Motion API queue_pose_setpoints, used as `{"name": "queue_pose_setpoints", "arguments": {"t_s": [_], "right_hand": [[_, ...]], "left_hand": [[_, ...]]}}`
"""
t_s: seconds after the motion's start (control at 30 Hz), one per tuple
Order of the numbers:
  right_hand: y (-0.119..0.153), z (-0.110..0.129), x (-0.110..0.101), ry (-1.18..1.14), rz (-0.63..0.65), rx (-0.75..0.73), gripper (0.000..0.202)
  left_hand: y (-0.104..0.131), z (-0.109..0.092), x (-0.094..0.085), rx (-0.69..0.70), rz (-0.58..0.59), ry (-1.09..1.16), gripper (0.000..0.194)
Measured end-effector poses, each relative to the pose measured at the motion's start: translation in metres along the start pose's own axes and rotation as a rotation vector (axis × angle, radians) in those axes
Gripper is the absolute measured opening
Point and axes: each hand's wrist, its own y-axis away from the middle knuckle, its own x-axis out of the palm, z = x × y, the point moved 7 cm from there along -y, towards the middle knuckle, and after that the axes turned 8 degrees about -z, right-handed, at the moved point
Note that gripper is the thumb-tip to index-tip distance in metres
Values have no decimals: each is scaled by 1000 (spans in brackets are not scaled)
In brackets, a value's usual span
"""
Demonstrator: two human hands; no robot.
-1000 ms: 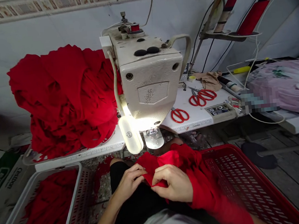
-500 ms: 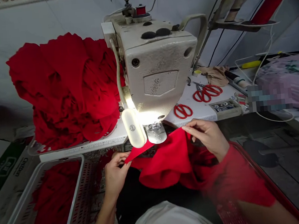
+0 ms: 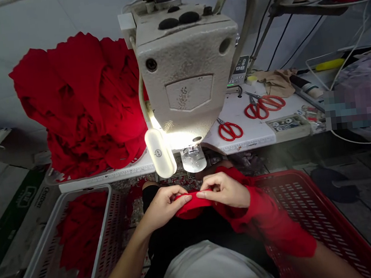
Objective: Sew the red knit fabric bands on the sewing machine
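Between both hands is a piece of red fabric (image 3: pixel 195 203), pinched along a folded edge. My left hand (image 3: pixel 167 204) is closed, thumb and fingers gripping its left end. Close beside it, my right hand (image 3: pixel 226 189) pinches the same edge, also closed. More of the red cloth drapes over my right wrist and forearm. Just above the hands stands the sewing machine (image 3: pixel 188 68), its lamp (image 3: pixel 160 154) lit beside the needle area. The fabric is below the machine's front edge, apart from the presser foot.
A tall heap of red cloth (image 3: pixel 84 105) sits left of the machine. A white basket (image 3: pixel 106 225) holds red pieces at lower left; a red basket (image 3: pixel 311 214) stands at lower right. Red-handled scissors (image 3: pixel 230 130) and a small parts box (image 3: pixel 287 127) lie on the table.
Both hands have drawn down and closer together, away from the presser foot. The fabric, stretched between them before, is now bunched short. The view has shifted, showing more of the red basket.
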Motion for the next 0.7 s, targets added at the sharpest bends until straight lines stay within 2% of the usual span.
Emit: {"name": "queue_pose_setpoints", "arguments": {"t_s": [0.07, 0.13, 0.23, 0.3, 0.4, 0.47, 0.53, 0.7], "right_hand": [[2, -8, -11, -95, -69, 97, 39], [4, -4, -18, -108, -152, 98, 35], [8, 21, -25, 17, -282, -40, 27], [12, 41, -28, 129, -369, -156, 23], [15, 64, -33, 215, -464, -280, 19], [13, 68, -39, 219, -504, -291, 18], [8, 64, -45, 182, -539, -238, 19], [-6, 34, -58, -34, -548, -39, 27]], "left_hand": [[0, 6, -5, -6, -118, 136, 30], [0, 2, -9, 72, -204, 173, 30], [2, -18, -16, 294, -287, -7, 20], [4, -31, -19, 411, -324, -127, 20], [3, -41, -22, 475, -350, -182, 22], [-2, -44, -24, 457, -370, -174, 22], [-9, -45, -27, 388, -401, -139, 24], [-29, -41, -30, 175, -444, 37, 27]]}}
